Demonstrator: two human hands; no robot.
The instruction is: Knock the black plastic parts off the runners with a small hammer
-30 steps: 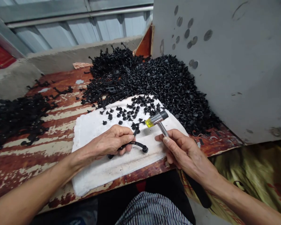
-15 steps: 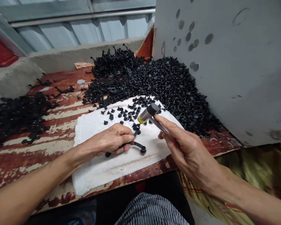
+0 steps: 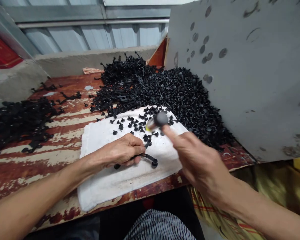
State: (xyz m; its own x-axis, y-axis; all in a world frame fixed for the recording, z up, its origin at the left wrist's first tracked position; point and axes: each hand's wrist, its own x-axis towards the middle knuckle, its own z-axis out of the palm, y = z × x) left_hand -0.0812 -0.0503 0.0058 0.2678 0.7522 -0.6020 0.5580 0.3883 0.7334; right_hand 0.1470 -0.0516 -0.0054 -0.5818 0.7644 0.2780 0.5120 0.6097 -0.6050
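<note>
My left hand pins a curved black plastic strap flat on a white foam pad; the strap's round end sticks out to the right of my fingers. My right hand grips a small hammer with a black and a yellow face. The hammer head is blurred and hangs over the pad, above and behind the strap's end. Several loose black clips lie on the pad's far half.
A big heap of black clips fills the back right, against a grey board. Another dark pile lies at the left on the worn red-painted tabletop. A low concrete wall runs behind. Striped cloth covers my lap.
My right hand has swung the hammer up and to the left over the pad, and it is now blurred. My left hand keeps the strap in the same spot.
</note>
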